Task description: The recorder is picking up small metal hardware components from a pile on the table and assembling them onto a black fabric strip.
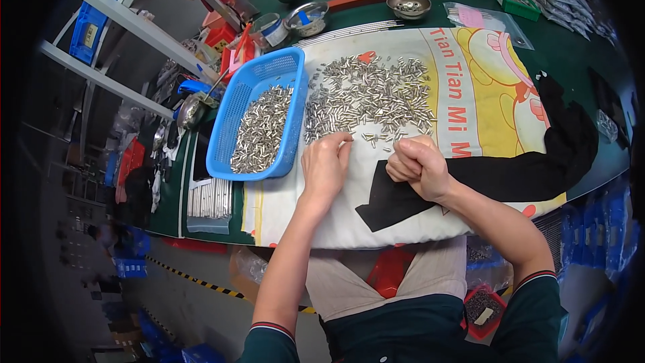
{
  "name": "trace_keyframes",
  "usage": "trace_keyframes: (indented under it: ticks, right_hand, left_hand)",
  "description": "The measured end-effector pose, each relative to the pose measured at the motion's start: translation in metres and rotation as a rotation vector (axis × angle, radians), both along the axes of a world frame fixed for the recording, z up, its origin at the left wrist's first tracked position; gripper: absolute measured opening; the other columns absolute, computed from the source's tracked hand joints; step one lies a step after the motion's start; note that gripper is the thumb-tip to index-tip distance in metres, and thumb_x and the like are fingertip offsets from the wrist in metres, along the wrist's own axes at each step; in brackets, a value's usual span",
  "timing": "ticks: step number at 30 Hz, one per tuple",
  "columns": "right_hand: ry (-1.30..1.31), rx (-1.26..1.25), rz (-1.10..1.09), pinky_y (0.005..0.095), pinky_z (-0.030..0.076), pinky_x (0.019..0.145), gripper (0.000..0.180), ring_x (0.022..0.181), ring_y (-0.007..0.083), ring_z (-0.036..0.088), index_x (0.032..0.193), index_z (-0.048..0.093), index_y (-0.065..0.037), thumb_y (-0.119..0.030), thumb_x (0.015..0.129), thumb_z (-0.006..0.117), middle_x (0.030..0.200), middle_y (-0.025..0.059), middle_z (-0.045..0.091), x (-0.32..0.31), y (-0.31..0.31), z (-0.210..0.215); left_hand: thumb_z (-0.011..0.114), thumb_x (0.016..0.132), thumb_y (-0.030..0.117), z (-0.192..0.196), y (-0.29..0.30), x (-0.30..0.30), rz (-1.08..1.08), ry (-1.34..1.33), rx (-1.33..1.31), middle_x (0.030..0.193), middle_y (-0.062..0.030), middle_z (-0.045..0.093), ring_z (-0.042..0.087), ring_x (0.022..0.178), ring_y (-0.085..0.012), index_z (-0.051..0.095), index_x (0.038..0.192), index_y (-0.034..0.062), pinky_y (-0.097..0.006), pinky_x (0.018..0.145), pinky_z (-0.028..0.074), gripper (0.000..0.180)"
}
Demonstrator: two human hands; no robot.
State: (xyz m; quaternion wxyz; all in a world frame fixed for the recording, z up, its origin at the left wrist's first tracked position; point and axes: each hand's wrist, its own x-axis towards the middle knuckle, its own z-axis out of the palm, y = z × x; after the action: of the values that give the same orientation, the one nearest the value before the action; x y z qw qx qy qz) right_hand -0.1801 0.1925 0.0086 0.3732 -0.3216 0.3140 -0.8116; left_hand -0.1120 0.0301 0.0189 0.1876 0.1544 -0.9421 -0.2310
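A wide spread of small silvery metal pins [376, 94] lies on a printed white and yellow cloth [376, 212]. At its near edge is my left hand [324, 167], thumb and fingertips drawn together by the pins; what they pinch is too small to make out. My right hand [422, 169] is closed like a fist just right of a few loose pins [379, 138], and its fingers hide whatever is inside. Under the right wrist runs a black cloth [497, 178]. More of the same pins [263, 131] fill a blue plastic basket [218, 161] to the left.
Metal bowls [408, 5] and a clear jar [270, 29] stand beyond the cloth. Thin metal rods [349, 32] lie behind the pins, and bagged rods [209, 200] rest left of the cloth. A green tray [517, 4] and plastic bags [561, 1] are at the far right.
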Motion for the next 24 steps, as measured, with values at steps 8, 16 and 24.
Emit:
trace_keyframes:
  ticks: [8,16,24]
  right_hand:
    - [-0.024,0.004,0.020,0.0251,0.017,0.041,0.043,0.040,0.0083,0.019,0.048,0.025,-0.009,-0.021,0.088,0.036,0.042,-0.0011,0.023,0.000,0.001,-0.001]
    - [-0.007,-0.016,-0.003,0.0261,0.017,0.041,0.044,0.039,0.0092,0.017,0.048,0.026,-0.010,-0.023,0.088,0.037,0.041,-0.0015,0.021,0.001,0.002,0.000]
    - [0.058,-0.019,-0.020,0.0260,0.018,0.042,0.044,0.040,0.0093,0.017,0.048,0.026,-0.009,-0.023,0.088,0.037,0.042,-0.0015,0.021,0.010,0.000,-0.005]
  left_hand:
    - [0.057,0.071,0.006,-0.006,-0.004,-0.008,-0.143,-0.048,-0.084,0.058,-0.0165,0.056,0.056,0.054,-0.0324,0.058,0.072,0.0014,-0.040,0.051,0.043,0.005]
    - [0.062,0.071,0.003,-0.011,0.039,0.039,-0.265,-0.054,0.296,0.044,-0.0007,0.029,0.027,0.042,-0.0065,0.059,0.074,-0.0025,-0.025,0.040,0.026,0.007]
    - [0.063,0.069,0.003,-0.013,0.041,0.039,-0.212,-0.044,0.336,0.048,-0.0121,0.048,0.045,0.040,-0.0177,0.060,0.071,-0.0015,-0.029,0.043,0.036,0.006]
